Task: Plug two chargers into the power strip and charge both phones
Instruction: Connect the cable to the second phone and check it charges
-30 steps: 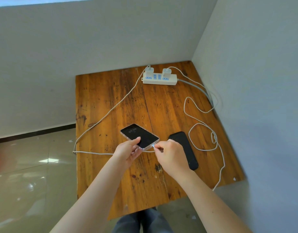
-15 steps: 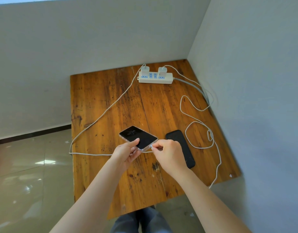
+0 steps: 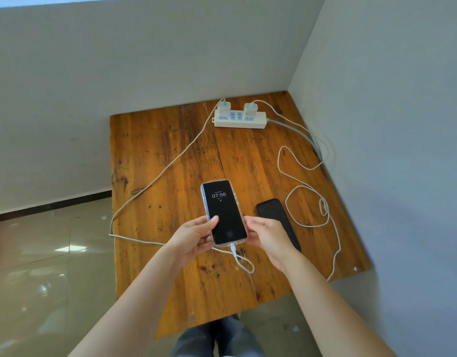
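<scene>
Lit phone (image 3: 224, 212) in a clear case sits between both hands, raised just above the wooden table (image 3: 155, 155), near side of the power strip (image 3: 239, 120) and well apart from it. Screen faces up and shows 07:56. Long axis runs roughly toward the strip and back to the person, top end tipped slightly left; bottom end points at the person. White cable (image 3: 170, 166) is seated in the bottom port, loops just under the phone, then runs left off the table edge and back up to the left charger (image 3: 224, 108) on the strip.

Left hand (image 3: 194, 238) grasps the phone's lower left edge, thumb on the glass. Right hand (image 3: 267, 234) has fingertips at the lower right edge; whether it really pinches the phone or only steadies it, cannot tell.

Step, as I judge it: first phone just plugged in, about to be set down. Roughly halfway through.

Second phone (image 3: 277, 222), dark screen, lies flat on the table just right of the held one, partly under the right hand, long axis tilted the same way. No cable visible at it. Right charger (image 3: 250, 109) is in the strip; its cable (image 3: 309, 202) coils right of the dark phone and trails over the near table edge, free end not in view.

Next move probably calls for: lay the lit phone down without tugging the plug, find the loose connector end, line it up with the dark phone's port.
</scene>
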### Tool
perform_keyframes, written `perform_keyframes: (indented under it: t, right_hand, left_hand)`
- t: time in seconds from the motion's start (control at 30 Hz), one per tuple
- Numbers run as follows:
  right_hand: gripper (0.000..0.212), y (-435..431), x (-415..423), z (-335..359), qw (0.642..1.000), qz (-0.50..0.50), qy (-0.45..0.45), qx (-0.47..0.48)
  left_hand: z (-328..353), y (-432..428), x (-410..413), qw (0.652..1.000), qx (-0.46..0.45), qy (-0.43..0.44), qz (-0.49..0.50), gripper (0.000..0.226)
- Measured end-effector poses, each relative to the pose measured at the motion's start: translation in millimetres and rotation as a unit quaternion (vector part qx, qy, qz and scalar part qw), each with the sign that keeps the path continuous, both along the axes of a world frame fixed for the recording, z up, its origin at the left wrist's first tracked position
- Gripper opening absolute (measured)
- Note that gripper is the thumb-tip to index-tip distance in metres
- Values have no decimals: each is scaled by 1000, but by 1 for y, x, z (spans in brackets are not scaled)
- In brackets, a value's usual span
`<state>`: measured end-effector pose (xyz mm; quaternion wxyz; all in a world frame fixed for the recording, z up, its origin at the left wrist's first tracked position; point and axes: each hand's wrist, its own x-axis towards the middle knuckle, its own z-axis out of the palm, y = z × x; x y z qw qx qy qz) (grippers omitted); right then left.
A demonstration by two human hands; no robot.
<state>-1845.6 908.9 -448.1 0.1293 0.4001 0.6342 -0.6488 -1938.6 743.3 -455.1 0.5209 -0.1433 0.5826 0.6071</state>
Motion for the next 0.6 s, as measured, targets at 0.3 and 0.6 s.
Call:
perform_keyframes:
  t: [0.3, 0.6]
  right_hand:
    - [22, -5, 11, -4, 999, -18, 24, -28]
    - [32, -6, 13, -9, 999, -13, 28, -11]
  left_hand:
    - [5, -1, -1, 997, 18, 24, -69, 30]
    - [-6, -6, -1, 997, 13, 49, -62, 36]
